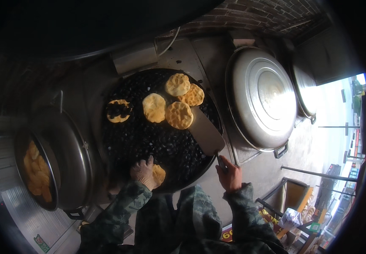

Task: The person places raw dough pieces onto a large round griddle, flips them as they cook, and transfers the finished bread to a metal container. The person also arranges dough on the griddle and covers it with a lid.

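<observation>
A wide round pan (220, 120) full of dark pebbles (157, 139) lies before me. My left hand (143, 173), in a pale glove, is low over the pan's near edge beside a flatbread (159, 175); whether its fingers grip the bread cannot be told. My bare right hand (229, 174) is closed around the handle of a flat metal spatula (206, 131), whose blade reaches over the pan's right side to a browned flatbread (179, 115). Several more flatbreads (154, 108) lie near it. At the left, one flatbread (118, 118) has dark pebbles on top.
On the left stand a large dark pot (75, 152) and a metal bowl of bread pieces (37, 171). Large lidded pans (262, 98) stand on the right. A metal box (135, 58) is behind the pan; a wooden-framed case (294, 197) is at lower right.
</observation>
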The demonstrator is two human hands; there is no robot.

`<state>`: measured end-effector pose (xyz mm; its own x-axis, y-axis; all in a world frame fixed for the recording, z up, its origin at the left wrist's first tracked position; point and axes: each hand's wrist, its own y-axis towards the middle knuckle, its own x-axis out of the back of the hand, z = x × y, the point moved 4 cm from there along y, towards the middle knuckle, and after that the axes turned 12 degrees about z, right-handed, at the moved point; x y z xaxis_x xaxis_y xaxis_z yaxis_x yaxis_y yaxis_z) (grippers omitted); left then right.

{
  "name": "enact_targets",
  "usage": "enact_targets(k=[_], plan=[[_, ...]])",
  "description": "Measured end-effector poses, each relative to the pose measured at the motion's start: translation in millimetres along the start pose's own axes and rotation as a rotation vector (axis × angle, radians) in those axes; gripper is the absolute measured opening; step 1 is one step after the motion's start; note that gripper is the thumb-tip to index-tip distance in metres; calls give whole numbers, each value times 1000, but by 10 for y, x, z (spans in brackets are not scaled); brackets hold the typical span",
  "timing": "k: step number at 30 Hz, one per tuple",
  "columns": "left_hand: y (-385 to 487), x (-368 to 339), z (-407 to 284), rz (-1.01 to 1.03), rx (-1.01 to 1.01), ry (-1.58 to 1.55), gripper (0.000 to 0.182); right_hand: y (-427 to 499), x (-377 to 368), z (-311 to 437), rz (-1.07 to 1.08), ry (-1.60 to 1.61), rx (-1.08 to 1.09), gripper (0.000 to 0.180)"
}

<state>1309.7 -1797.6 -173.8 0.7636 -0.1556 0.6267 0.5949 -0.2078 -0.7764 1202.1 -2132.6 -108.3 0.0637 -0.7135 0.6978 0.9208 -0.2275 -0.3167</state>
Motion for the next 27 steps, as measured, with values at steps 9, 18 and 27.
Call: enact_targets(k=[9,18,27], plan=[[867,1292,11,-216,-323,-1053,49,382,234,-320,-203,-296,-133,49],[1186,1866,-526,-87,-278,-619,59,951,256,-391,-244,-89,149,51],[2213,2419,-638,-30,-370,-1508,91,1177,166,-343,-14,93,28,48]])
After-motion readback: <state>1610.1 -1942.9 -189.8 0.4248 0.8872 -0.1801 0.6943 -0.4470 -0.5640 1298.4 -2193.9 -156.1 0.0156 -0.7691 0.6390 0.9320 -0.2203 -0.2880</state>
